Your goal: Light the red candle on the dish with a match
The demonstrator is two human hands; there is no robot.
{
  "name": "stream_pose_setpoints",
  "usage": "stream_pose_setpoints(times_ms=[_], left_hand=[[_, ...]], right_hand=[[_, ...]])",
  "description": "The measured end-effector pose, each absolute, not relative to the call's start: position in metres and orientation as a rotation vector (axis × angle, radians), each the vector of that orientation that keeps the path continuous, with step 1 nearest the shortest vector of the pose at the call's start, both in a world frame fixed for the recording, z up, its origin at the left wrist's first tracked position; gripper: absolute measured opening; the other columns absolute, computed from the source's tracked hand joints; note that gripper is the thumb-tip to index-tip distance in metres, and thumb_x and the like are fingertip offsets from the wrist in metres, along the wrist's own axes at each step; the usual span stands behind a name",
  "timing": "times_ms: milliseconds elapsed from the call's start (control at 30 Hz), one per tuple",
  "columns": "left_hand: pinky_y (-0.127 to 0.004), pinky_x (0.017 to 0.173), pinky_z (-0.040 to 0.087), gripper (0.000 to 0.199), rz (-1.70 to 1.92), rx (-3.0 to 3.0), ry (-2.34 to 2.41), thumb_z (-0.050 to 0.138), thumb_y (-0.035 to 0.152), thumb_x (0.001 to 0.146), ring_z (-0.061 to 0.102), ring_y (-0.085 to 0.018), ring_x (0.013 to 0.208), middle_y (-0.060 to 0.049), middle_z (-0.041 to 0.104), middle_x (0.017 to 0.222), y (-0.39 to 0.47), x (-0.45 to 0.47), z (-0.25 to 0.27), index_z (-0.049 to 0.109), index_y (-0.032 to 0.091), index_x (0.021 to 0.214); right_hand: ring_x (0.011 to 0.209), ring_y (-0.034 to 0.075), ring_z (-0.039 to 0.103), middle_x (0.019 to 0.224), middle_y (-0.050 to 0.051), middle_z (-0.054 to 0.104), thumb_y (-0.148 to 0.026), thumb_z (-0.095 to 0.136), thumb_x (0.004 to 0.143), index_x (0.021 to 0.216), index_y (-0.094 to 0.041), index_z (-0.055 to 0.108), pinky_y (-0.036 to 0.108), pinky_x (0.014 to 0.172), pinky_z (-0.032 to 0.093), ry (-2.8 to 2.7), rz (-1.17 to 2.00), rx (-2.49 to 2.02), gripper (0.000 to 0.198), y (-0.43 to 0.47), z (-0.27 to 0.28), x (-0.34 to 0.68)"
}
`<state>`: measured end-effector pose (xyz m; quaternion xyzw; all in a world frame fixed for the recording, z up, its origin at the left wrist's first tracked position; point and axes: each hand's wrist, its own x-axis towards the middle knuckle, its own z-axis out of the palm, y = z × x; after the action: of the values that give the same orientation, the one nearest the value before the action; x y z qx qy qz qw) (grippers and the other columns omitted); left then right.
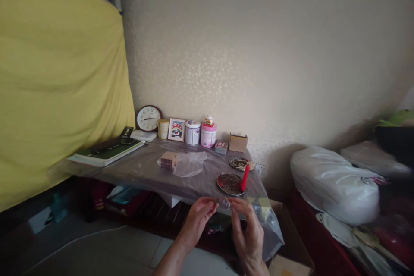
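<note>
At the table's near edge, my left hand [201, 214] and my right hand [247, 222] face each other with fingertips pinched. Between them is a small clear plastic piece [224, 203], its exact kind too small to tell; both hands seem to grip it. Just beyond, a round metal plate [221, 186] holds dark bits, and a red candle [246, 177] stands upright at its right rim. Behind it, a second plate [233, 166] bears thin, pale sticks. Farther left lie a crumpled clear plastic bag [190, 164] and a small brown block-shaped pack [168, 160].
Along the wall stand a round clock [149, 117], a panda picture frame [176, 130], two tins, one white [193, 133] and one pink [208, 135], and a cardboard box [238, 142]. Books [106, 154] lie at left. White plastic bags [336, 183] sit at right.
</note>
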<state>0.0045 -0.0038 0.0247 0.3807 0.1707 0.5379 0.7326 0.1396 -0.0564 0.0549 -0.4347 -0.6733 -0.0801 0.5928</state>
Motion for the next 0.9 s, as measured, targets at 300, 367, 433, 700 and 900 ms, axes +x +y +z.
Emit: stream_pose_setpoints(times_ms=[300,367,433,700,900], left_hand=[[-0.034,0.094,0.038,0.021,1.178,0.875,0.364,0.066,0.029,0.076,0.057,-0.021,0.102,-0.011,0.065,0.107,-0.008,-0.003,0.029,0.064,0.015,0.091],[-0.034,0.094,0.038,0.020,1.180,0.866,0.376,0.066,0.029,0.077,0.057,-0.021,0.102,-0.011,0.065,0.108,-0.007,-0.003,0.028,0.064,0.015,0.091],[-0.034,0.094,0.038,0.020,1.186,0.856,0.385,0.066,0.029,0.076,0.057,-0.021,0.101,-0.011,0.066,0.107,-0.007,-0.002,0.027,0.064,0.015,0.090],[-0.034,0.093,0.040,0.021,1.224,0.818,0.442,0.069,0.031,0.073,0.058,-0.021,0.100,-0.009,0.066,0.104,-0.008,-0.005,0.031,0.066,0.016,0.087],[-0.035,0.092,0.039,0.024,1.216,0.834,0.473,0.070,0.034,0.071,0.056,-0.021,0.099,-0.009,0.065,0.109,-0.009,-0.006,0.033,0.067,0.017,0.087]], right_hand=[[0.081,0.020,0.064,0.088,0.006,0.069,-0.034,0.048,0.088,0.093,-0.019,0.063,0.032,0.074,0.049,-1.426,-0.126,-1.269,0.021,-0.029,0.030,0.174],[0.081,0.020,0.064,0.088,0.005,0.069,-0.036,0.049,0.087,0.093,-0.019,0.063,0.031,0.075,0.049,-1.392,-0.104,-1.276,0.022,-0.033,0.032,0.177],[0.081,0.021,0.064,0.088,0.005,0.068,-0.037,0.049,0.087,0.091,-0.019,0.063,0.031,0.074,0.049,-1.359,-0.088,-1.278,0.023,-0.036,0.033,0.178],[0.083,0.023,0.059,0.088,0.006,0.065,-0.039,0.049,0.084,0.084,-0.020,0.064,0.035,0.073,0.045,-1.250,-0.061,-1.275,0.024,-0.042,0.038,0.182],[0.082,0.023,0.057,0.089,0.006,0.064,-0.039,0.051,0.083,0.083,-0.020,0.064,0.033,0.069,0.044,-1.207,-0.038,-1.279,0.023,-0.046,0.042,0.183]])
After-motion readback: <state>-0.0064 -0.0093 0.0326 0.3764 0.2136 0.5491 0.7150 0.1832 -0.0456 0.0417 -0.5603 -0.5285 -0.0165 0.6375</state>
